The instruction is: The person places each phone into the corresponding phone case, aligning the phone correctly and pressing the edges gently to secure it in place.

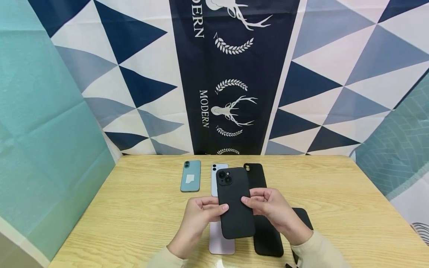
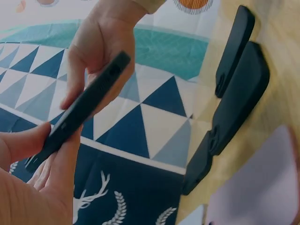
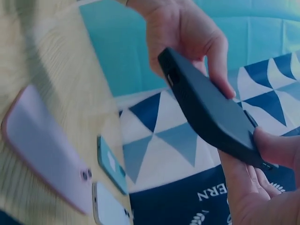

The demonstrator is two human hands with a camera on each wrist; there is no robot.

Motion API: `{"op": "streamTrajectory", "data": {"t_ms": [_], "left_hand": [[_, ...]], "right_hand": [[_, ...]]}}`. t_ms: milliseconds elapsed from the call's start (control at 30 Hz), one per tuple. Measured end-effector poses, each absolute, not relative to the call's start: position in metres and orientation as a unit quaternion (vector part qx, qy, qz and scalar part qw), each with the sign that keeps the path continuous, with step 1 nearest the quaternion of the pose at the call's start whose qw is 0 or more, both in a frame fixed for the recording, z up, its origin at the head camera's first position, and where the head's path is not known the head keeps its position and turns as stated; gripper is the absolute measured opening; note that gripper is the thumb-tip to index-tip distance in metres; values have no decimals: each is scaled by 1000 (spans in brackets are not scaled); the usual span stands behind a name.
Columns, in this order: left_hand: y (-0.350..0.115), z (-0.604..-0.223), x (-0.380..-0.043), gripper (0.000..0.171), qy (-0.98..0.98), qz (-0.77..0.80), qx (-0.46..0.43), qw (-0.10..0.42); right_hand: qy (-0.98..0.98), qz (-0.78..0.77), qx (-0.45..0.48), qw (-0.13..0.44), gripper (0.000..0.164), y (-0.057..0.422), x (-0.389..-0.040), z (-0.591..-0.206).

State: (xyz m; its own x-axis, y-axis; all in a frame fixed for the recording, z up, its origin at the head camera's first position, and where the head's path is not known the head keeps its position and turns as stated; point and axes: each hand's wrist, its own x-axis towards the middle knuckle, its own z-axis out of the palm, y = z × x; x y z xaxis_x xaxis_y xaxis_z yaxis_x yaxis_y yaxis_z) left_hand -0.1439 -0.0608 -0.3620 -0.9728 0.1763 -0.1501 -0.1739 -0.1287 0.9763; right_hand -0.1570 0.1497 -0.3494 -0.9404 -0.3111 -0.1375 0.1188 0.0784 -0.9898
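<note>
Both hands hold a phone in a black case [image 1: 236,208] above the table, its back and camera lenses facing up in the head view. My left hand [image 1: 202,212] grips its left edge with the thumb on the back. From the right edge my right hand [image 1: 268,204] pinches it, thumb also on top. The bottom edge with its port opening shows in the right wrist view on the cased phone [image 3: 211,110]. Beneath it lie a pale pink phone [image 1: 222,243] and a white phone [image 1: 214,186], both partly covered by it.
A teal phone [image 1: 196,169] with a white patch lies at the back left of the wooden table [image 1: 134,216]. Several black phone cases [image 1: 269,242] lie on the right, one partly behind the right forearm. Patterned cloth [image 1: 228,74] hangs behind the table.
</note>
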Motion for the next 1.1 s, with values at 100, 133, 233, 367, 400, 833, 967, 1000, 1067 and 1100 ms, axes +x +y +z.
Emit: {"op": "streamTrajectory", "data": {"t_ms": [100,133,233,367,400,833,967,1000,1067,1100], "left_hand": [[-59,-367,-143,34,650,752,-10,106],[-59,-369,-143,34,650,753,-14,103],[-57,-370,-146,34,646,757,-26,93],[-57,-370,-153,34,641,762,-36,79],[-57,-369,-155,34,641,763,-37,77],[-58,-373,-169,34,647,756,-48,92],[-57,-378,-172,36,651,749,-34,116],[-57,-379,-173,36,653,747,-30,121],[-57,-380,-174,37,658,742,-21,127],[-57,-380,-175,38,659,741,-17,130]], "right_hand": [[762,-636,-33,120,43,143,-154,-350],[775,-623,-23,104,45,141,-152,-351],[798,-600,-2,55,52,135,-148,-351],[805,-593,-8,29,57,129,-146,-350],[805,-593,-10,33,56,129,-146,-350],[721,-675,-25,155,53,139,-153,-367],[716,-681,-15,156,53,141,-153,-371],[716,-681,-10,154,53,142,-153,-372],[714,-683,-3,152,53,143,-154,-372],[714,-684,1,151,53,144,-155,-372]]}}
